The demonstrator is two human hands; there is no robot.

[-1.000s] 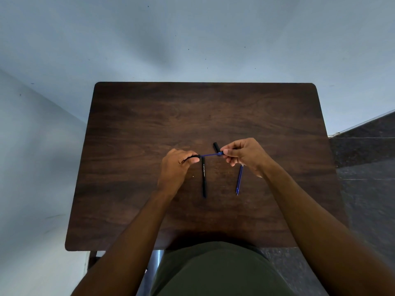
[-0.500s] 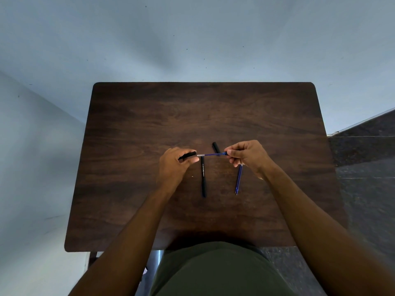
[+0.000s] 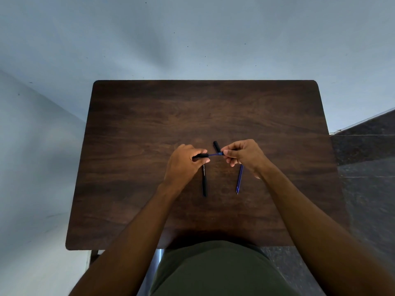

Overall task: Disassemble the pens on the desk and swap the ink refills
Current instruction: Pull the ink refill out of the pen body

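My left hand (image 3: 181, 165) grips a black pen barrel (image 3: 201, 155) held level above the desk. A thin blue refill (image 3: 214, 154) sticks out of its right end, and my right hand (image 3: 243, 155) pinches the refill's other end. Under my left hand a second black pen (image 3: 204, 181) lies lengthwise on the desk. A blue pen part (image 3: 239, 179) lies to its right, partly under my right hand. A short black cap (image 3: 216, 145) rests just behind the two hands.
The dark wooden desk (image 3: 149, 124) stands against a pale wall, with dark floor tiles (image 3: 367, 163) to the right. My lap in green cloth sits at the near edge.
The blue refill has gone further into the black barrel: less of it shows between my hands, which have come closer together.
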